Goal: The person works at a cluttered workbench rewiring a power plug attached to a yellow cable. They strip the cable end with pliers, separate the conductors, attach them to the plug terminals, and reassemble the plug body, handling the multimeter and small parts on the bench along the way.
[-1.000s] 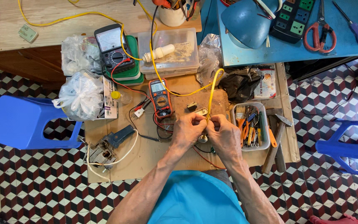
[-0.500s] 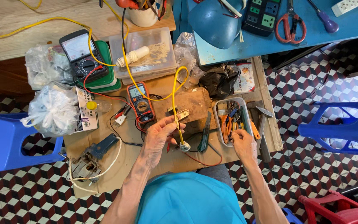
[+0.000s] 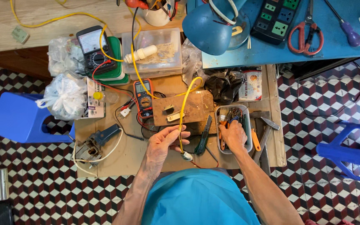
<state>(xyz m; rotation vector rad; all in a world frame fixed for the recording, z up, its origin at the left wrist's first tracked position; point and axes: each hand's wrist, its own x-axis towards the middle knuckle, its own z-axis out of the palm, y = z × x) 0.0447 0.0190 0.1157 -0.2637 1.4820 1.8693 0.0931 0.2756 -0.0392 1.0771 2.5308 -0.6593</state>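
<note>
My left hand [image 3: 163,143] pinches a yellow cable [image 3: 183,112] near its lower end, where a small white fitting [image 3: 186,156] hangs. The cable arches up over a brown wooden board [image 3: 188,109] and runs to the back of the table. My right hand [image 3: 233,135] reaches into a clear plastic tool tray [image 3: 247,125] that holds orange-handled pliers and other tools; whether it grips one I cannot tell. A dark-handled tool [image 3: 203,135] lies between my hands.
A red-and-black multimeter [image 3: 142,98] and an analogue meter [image 3: 92,48] sit on the low wooden table [image 3: 126,150]. White plastic bags [image 3: 63,96], a hammer [image 3: 265,131], a blue lamp [image 3: 211,27], scissors [image 3: 307,31], a power strip [image 3: 278,14], blue stools [image 3: 19,116].
A second ago both hands were together on the cable. My right hand has since let go and moved right into the tool tray. My left hand still holds the cable.
</note>
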